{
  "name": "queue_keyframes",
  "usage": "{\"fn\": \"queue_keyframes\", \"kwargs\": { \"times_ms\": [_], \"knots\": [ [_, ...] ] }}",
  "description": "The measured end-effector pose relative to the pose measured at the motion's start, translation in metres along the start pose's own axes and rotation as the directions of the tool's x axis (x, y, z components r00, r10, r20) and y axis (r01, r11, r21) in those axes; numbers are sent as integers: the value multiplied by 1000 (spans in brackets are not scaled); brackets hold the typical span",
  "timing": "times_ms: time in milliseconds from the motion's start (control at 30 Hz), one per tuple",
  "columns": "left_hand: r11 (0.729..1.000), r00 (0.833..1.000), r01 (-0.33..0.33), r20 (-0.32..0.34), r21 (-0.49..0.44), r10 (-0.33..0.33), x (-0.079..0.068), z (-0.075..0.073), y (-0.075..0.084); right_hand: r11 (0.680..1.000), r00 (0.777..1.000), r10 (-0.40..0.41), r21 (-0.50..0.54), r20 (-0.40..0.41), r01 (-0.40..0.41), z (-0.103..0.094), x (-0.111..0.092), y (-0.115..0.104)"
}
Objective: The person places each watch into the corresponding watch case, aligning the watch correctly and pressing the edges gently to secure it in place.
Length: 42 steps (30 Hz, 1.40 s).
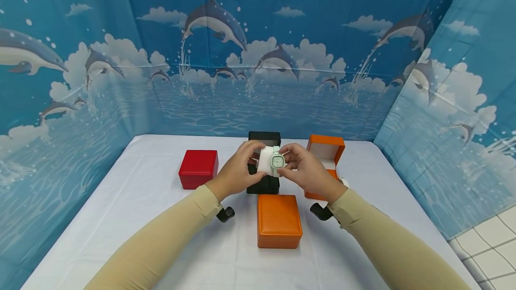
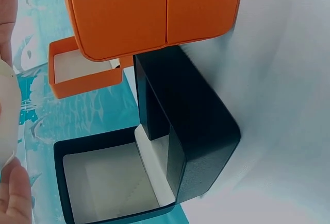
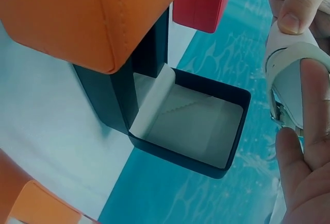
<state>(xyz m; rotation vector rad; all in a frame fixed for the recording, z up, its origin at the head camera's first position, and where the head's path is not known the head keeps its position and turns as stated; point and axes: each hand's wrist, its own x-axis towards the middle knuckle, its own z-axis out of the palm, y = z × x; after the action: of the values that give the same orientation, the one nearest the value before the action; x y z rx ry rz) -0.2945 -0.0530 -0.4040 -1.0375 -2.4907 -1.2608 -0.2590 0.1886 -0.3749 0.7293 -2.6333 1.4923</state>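
Gripping a white cushion from its 9 o'clock end, the left hand has its fingers clamped on it, thumb at the 6 o'clock edge and the others along the 12 o'clock edge, while the right hand comes from 3 o'clock with its fingers pinched on the strap of a pale green watch, above and below the squarish dial. The watch wraps round the cushion near its 3 o'clock end, dial facing the head camera, and both are held up in the air, in line with a black box whose raised, pale-lined lid stands at 12 o'clock. From the watch, a closed orange box sits at 6 o'clock, a closed red box at 9 o'clock, and a second orange box, its lid up, at 3 o'clock, partly hidden by the right hand. All four boxes rest on a tabletop covered in white cloth, with a blue dolphin-print curtain across 12 o'clock
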Motion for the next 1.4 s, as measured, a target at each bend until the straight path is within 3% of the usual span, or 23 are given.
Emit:
{"fn": "queue_keyframes", "kwargs": {
  "times_ms": [433, 800, 1100, 1400],
  "knots": [
    [999, 1000, 29, 4, -42, -29, -1, 0, 2, 988, 999, 32, -153, 14, -29, 1, 0, -3],
    [997, 998, 56, -3, -56, -56, -2, 0, 3, 984, 998, 69, -165, -3, -68, 6, -2, 1],
    [996, 998, 59, -14, -61, -60, -3, 0, 3, 969, 998, 59, -241, 35, -49, 6, -3, 1],
    [992, 996, 85, -12, -98, -87, -4, 1, 3, 963, 998, 64, -263, 21, -56, 11, -4, -1]
  ]
}}
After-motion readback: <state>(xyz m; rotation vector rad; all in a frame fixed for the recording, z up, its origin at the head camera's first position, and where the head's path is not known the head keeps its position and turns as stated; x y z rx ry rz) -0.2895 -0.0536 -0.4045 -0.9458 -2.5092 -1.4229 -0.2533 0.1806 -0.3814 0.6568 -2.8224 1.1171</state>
